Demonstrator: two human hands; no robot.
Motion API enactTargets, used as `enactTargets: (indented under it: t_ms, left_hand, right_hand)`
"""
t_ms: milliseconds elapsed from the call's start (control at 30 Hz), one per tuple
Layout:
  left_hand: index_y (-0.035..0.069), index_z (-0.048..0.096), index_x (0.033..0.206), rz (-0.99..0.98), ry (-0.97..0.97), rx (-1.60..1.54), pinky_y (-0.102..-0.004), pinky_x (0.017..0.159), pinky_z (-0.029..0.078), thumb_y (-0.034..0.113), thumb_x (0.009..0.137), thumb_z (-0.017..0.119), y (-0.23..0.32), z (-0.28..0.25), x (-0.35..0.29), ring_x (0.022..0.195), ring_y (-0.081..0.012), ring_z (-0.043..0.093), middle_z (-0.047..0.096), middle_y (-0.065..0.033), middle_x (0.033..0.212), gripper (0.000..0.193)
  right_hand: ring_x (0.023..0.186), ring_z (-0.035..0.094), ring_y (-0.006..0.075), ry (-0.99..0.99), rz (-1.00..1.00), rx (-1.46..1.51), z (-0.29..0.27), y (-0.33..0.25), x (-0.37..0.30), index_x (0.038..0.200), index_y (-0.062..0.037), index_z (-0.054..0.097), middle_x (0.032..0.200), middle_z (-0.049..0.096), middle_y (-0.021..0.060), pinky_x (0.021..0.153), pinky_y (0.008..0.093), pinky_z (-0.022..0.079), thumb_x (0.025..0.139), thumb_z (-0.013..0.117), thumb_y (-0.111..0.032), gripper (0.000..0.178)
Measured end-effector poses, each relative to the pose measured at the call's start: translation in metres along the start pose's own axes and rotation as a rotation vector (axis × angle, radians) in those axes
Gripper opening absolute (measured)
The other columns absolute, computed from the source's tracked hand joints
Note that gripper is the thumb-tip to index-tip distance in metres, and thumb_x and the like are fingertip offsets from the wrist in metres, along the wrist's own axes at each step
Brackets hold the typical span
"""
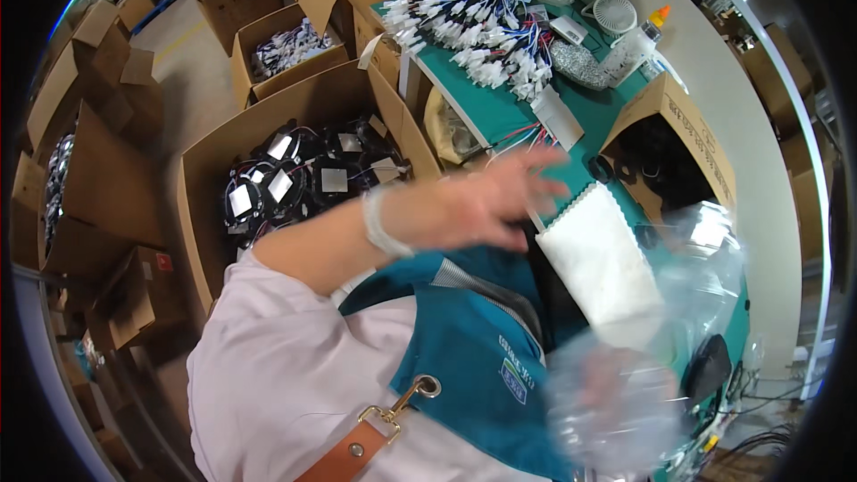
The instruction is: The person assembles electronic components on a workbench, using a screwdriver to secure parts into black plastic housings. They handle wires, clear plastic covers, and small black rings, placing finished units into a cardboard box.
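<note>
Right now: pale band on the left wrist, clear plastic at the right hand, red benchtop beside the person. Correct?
One error: the benchtop is green, not red, as the head view shows. The rest stands: the pale band is on the wrist of the left hand, and clear plastic is at the blurred right hand.

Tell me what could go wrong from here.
The clear plastic in front of the right hand spreads close to the open box, so it might snag the black parts inside.

The left hand, fingers spread, is near the red and blue wires at the edge of the bench; it could perhaps catch them and drag them off.
</note>
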State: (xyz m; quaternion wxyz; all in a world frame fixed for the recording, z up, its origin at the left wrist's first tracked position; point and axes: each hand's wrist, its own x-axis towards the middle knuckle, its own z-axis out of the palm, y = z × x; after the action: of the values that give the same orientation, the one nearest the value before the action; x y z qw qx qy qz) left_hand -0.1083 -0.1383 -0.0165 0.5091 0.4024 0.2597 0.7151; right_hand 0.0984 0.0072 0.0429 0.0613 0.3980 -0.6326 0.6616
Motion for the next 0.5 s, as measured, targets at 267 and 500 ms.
enactTargets:
  t_ms: [267, 500]
  left_hand:
    - [0.002, 0.045, 0.119, -0.169, -0.396, -0.031, -0.0312, 0.093, 0.036, 0.036, 0.077, 0.072, -0.027, 0.014, -0.029, 0.108, -0.0193, 0.045, 0.046, -0.0097, 0.119, 0.060]
    - [0.011, 0.062, 0.086, 0.458, -0.421, 1.026, -0.0478, 0.089, 0.035, 0.023, 0.078, 0.068, 0.006, 0.014, -0.040, 0.110, -0.0297, 0.040, 0.044, -0.0134, 0.117, 0.016]
  right_hand:
    - [0.090, 0.056, 0.0238, -0.182, 0.282, -1.252, 0.028, -0.004, 0.011, 0.115, -0.0044, 0.048, 0.107, 0.055, 0.0154, 0.078, 0.0317, 0.045, 0.079, 0.069, -0.029, 0.048]
    - [0.097, 0.056, 0.0335, 0.157, 0.880, -0.409, 0.022, 0.025, 0.019, 0.115, 0.0024, 0.051, 0.107, 0.055, 0.0172, 0.080, 0.0381, 0.046, 0.072, 0.077, -0.025, 0.058]
